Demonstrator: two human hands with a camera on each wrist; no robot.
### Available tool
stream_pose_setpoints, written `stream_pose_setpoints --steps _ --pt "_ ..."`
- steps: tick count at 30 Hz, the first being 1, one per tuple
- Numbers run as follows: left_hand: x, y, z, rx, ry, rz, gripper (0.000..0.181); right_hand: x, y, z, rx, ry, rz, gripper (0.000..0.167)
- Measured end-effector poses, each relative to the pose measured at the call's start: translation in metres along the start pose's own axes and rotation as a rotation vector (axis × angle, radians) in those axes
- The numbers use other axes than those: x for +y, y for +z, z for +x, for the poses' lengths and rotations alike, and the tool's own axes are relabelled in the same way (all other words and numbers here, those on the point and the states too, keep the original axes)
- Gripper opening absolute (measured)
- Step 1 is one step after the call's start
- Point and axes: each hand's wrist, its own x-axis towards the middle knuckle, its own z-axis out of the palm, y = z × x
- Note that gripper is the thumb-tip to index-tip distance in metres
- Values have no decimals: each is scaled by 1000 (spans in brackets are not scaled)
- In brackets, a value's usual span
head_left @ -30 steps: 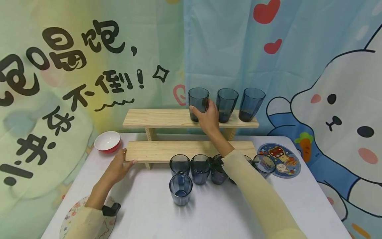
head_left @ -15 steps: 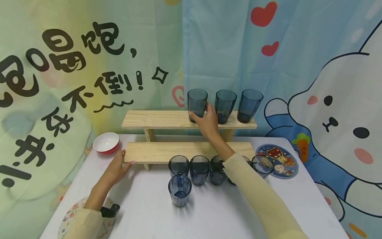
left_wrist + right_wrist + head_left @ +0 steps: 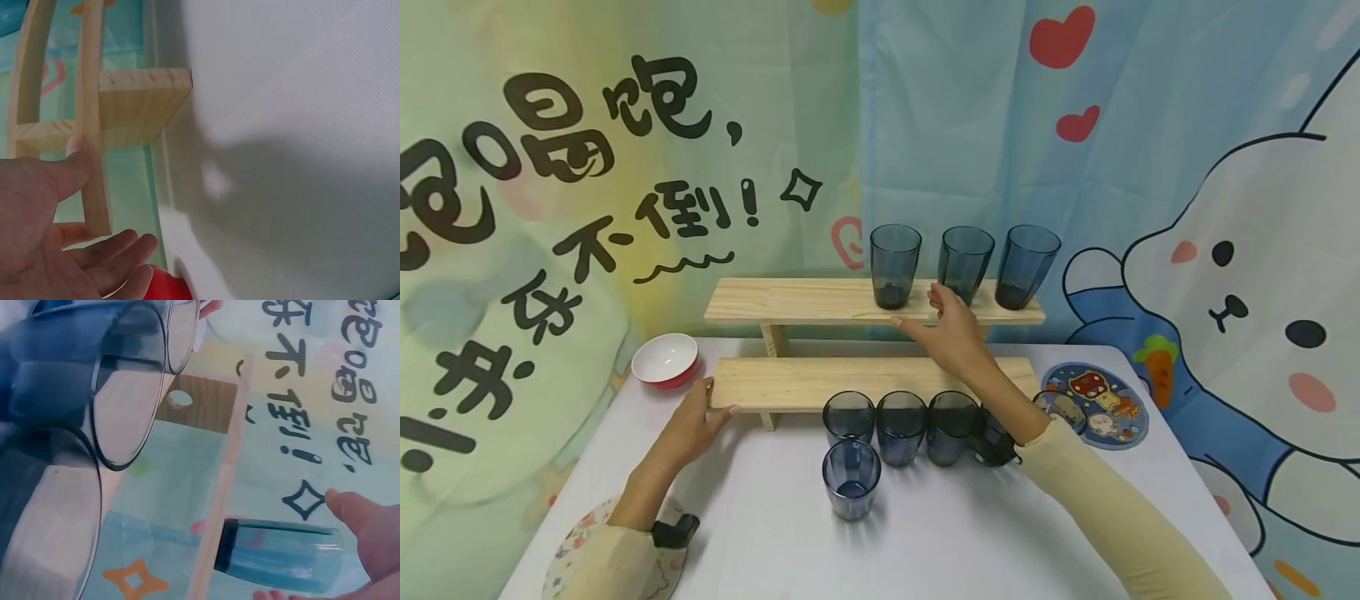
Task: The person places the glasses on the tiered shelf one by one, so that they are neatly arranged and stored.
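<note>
My left hand (image 3: 696,421) holds the left end of the lower board of a two-tier wooden shelf (image 3: 820,383). In the left wrist view, its thumb (image 3: 76,147) presses on the board while other fingers reach past the end. My right hand (image 3: 951,333), fingers apart, hovers in front of the upper board (image 3: 790,300), holding nothing. Three blue-tinted glasses stand upright up there: a left glass (image 3: 895,267), a middle glass (image 3: 966,258) and a right glass (image 3: 1028,265). The left glass (image 3: 281,553) is apart from my right hand in the right wrist view.
Several more glasses (image 3: 901,429) stand in a row on the white table before the shelf, partly hidden by my right arm. One glass (image 3: 852,479) stands ahead of them. A red-and-white bowl (image 3: 666,358), a round blue mat (image 3: 1105,404) and a floral mat (image 3: 580,533) lie around.
My right hand has let go of the left glass on the upper board and drawn back to the right and nearer. The left hand keeps its hold on the shelf.
</note>
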Motion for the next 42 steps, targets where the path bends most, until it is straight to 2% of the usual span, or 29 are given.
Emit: stream_pose_setpoints --steps 5,9,13,15,21,25,30,36,42 --pt "-2 1 0 13 21 9 71 7 -9 -26 -46 -52 18 87" --pt "-3 1 0 12 24 8 70 13 -7 -53 -83 -68 52 77" --pt "-2 1 -1 19 31 9 67 20 2 -80 -123 -41 84 69" --pt "-1 1 -1 21 32 8 67 24 7 -92 -151 -14 133 68" --pt "0 1 -1 9 17 -1 68 43 27 -125 -237 27 298 72" --pt "1 1 -1 6 11 -2 69 56 44 -142 -281 25 341 74" --pt "-1 1 -1 12 14 -1 70 73 73 -152 -312 -21 400 76" --pt "-1 0 -1 13 16 7 71 90 104 -153 -262 -33 407 78" --pt "-1 1 -2 8 8 -3 70 98 123 -152 -231 -71 441 83"
